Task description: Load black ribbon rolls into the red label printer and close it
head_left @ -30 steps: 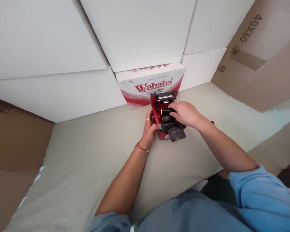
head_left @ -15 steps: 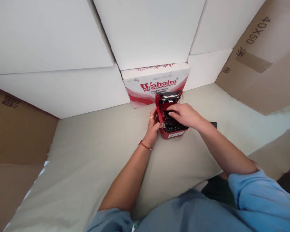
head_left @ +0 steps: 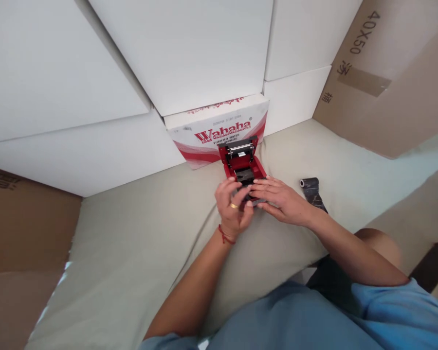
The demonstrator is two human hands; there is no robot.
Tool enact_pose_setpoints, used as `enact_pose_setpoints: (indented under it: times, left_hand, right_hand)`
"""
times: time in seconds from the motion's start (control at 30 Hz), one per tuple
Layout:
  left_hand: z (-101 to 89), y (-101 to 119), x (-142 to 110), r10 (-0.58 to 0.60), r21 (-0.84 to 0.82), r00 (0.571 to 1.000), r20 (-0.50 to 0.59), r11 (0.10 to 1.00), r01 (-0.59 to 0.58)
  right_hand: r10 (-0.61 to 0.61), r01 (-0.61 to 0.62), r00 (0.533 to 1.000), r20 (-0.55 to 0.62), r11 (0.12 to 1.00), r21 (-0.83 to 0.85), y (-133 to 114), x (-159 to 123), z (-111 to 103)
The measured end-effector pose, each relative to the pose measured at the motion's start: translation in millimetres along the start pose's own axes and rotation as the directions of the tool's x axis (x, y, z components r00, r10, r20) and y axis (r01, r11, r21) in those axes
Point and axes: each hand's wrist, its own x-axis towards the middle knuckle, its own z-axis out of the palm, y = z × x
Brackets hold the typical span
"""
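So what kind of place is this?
Probably a makeshift work corner in a storage or packing area, though I can't be sure. A Wahaha carton and a brown carton marked 40X50 stand at a pale, wrinkled surface, with an open red device on it.

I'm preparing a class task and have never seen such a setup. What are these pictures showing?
There is no robot: these are a person's bare left hand and right hand, seen by one camera worn on the head, looking down. On the pale, cloth-like surface sits an open, red-and-black, box-shaped device, its lid raised. Both hands are at its near end; whether they grip anything is hard to tell. A dark, shiny roll with a loose tail lies to the right. Behind stands a white-and-red cardboard box.
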Motion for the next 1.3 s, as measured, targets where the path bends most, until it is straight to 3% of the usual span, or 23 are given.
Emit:
enact_pose_setpoints:
  times: [0.07, 0.13, 0.2, 0.27, 0.37, 0.47, 0.53, 0.67, 0.73, 0.87, 1.0, 1.13, 1.3]
  left_hand:
    - [0.9, 7, -3, 0.045, 0.081, 0.997, 0.066, 0.995, -0.05]
    - [2.8, 6, -7, 0.02, 0.093, 0.992, 0.121, 0.995, -0.031]
    - [4.0, 0, -12, -0.018, 0.043, 0.984, 0.176, 0.999, 0.011]
    - [4.1, -5, -17, -0.051, -0.013, 0.975, 0.216, 0.998, 0.055]
    - [3.3, -10, -22, -0.092, -0.044, 0.967, 0.239, 0.993, 0.106]
    - [3.0, -12, -24, -0.108, -0.066, 0.958, 0.266, 0.989, 0.13]
    - [3.6, -12, -24, -0.108, -0.074, 0.957, 0.268, 0.988, 0.132]
    - [5.8, -9, -22, -0.039, -0.03, 0.984, 0.171, 0.999, 0.045]
    - [6.6, -8, -22, -0.014, -0.01, 0.992, 0.128, 1.0, 0.015]
    - [6.1, -5, -19, -0.102, -0.018, 0.981, 0.166, 0.994, 0.106]
    - [1.2, -4, -7, -0.099, -0.047, 0.988, 0.118, 0.993, 0.105]
    - [-7.1, -10, 7, -0.29, -0.187, 0.955, 0.058, 0.937, 0.296]
    - [-10.2, -24, 11, -0.463, -0.334, 0.881, 0.094, 0.819, 0.466]
  right_hand:
    - [0.029, -0.027, 0.999, -0.024, 0.996, 0.089, 1, 4, -4]
    - [0.137, -0.119, 0.986, -0.091, 0.976, 0.184, 4, 13, -10]
    - [0.3, -0.248, 0.928, -0.22, 0.94, 0.235, 14, 31, -17]
    - [0.431, -0.366, 0.836, -0.341, 0.899, 0.239, 31, 58, -21]
    - [0.528, -0.476, 0.761, -0.378, 0.849, 0.229, 59, 104, -23]
    - [0.545, -0.496, 0.783, -0.3, 0.838, 0.228, 68, 132, -21]
    - [0.528, -0.487, 0.809, -0.258, 0.848, 0.21, 61, 133, -21]
    - [0.464, -0.441, 0.844, -0.268, 0.886, 0.145, 35, 98, -22]
    - [0.425, -0.42, 0.879, -0.216, 0.905, 0.073, 25, 75, -21]
    - [0.385, -0.389, 0.921, -0.052, 0.911, -0.14, 12, 42, -13]
    - [0.4, -0.397, 0.916, -0.029, 0.893, -0.213, 5, 34, -4]
    - [0.418, -0.424, 0.906, -0.072, 0.887, -0.181, 3, 35, 1]
    - [0.416, -0.428, 0.901, -0.125, 0.898, -0.1, 6, 32, 9]
